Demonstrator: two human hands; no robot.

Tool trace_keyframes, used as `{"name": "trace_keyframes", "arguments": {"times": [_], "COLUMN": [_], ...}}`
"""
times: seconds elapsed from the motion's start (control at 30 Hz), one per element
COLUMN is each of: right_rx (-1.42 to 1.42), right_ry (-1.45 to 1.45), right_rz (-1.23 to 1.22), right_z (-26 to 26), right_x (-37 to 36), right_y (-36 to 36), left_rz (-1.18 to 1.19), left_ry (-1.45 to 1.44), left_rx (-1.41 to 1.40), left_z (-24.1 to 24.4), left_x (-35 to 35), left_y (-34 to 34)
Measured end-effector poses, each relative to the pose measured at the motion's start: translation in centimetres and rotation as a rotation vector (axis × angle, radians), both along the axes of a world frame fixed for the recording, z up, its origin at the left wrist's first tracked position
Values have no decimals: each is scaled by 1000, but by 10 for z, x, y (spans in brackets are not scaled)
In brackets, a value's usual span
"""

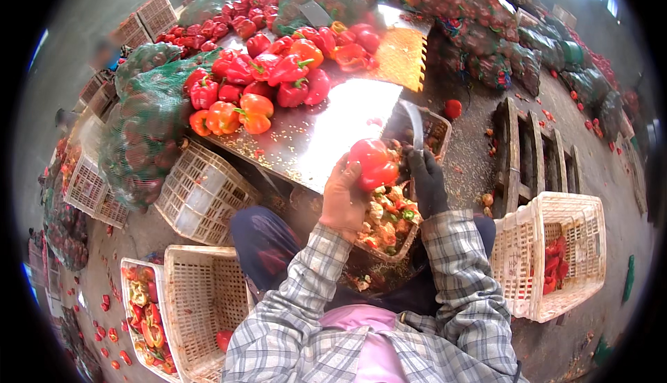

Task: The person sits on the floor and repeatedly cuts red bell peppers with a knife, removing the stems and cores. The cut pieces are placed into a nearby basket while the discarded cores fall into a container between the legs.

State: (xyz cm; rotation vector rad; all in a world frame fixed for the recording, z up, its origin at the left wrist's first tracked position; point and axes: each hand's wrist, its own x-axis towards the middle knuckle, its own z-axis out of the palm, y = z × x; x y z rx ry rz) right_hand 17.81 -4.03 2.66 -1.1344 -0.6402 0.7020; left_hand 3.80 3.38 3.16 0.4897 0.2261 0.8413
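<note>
My left hand (344, 198), in an orange glove, holds a red bell pepper (371, 160) over a plastic crate (404, 253). In that crate lie pepper cores and scraps (388, 216), some with green stems. My right hand (428, 182) wears a dark glove and grips a knife (415, 122), its curved blade pointing up and away from me. The right fingers are close to the pepper's right side; whether they touch it is hard to see. A pile of red and orange bell peppers (281, 73) rests on the metal table (292, 148) ahead.
Mesh sacks of peppers (151, 128) stand at the left and far right. A white crate (570, 263) with red pieces is at my right, near a wooden pallet (536, 154). To my left are another crate (208, 299) and a crate of cut peppers (148, 315). A yellow mat (398, 55) lies on the table.
</note>
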Motion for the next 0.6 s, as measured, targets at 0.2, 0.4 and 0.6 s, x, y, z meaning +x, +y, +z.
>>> {"name": "trace_keyframes", "arguments": {"times": [0.2, 0.4, 0.6], "right_rx": [-178, -427, -429], "right_ry": [-94, -246, -722], "right_rz": [116, 229, -29], "right_z": [-3, -5, -36], "right_x": [-29, -40, -41], "right_y": [9, 22, 40], "left_rz": [454, 688, 736], "left_ry": [524, 830, 976], "left_rx": [470, 1079, 1338], "left_z": [-28, -46, -53], "left_x": [-11, -18, -16], "left_y": [29, 32, 26]}}
